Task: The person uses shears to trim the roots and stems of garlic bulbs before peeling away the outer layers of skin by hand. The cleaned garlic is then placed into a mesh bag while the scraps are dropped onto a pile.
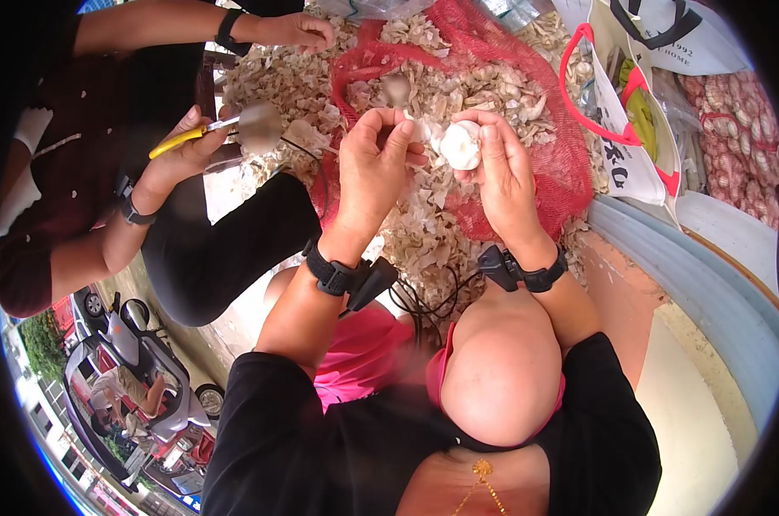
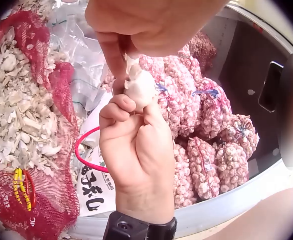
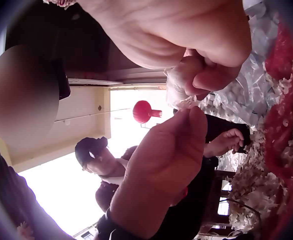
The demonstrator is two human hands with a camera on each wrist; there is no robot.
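A white garlic bulb (image 1: 461, 144) is held up between both of my hands over a heap of dry garlic skins (image 1: 458, 86). My right hand (image 1: 484, 129) grips the bulb with its fingers curled round it. My left hand (image 1: 398, 129) pinches the bulb's left side between thumb and forefinger. In the left wrist view the left hand (image 2: 131, 107) is curled under the garlic bulb (image 2: 139, 87), with the right hand (image 2: 121, 55) above it. The right wrist view shows the garlic bulb (image 3: 179, 85) pinched between the right hand (image 3: 186, 120) and the left hand (image 3: 201, 75).
Another person sits at the left, holding yellow-handled cutters (image 1: 179, 142). A red mesh sack (image 1: 544, 163) lies under the skins. A white bag with red handles (image 1: 613, 129) stands to the right, beside mesh sacks of garlic (image 1: 738, 138) in a grey tub (image 1: 690, 275).
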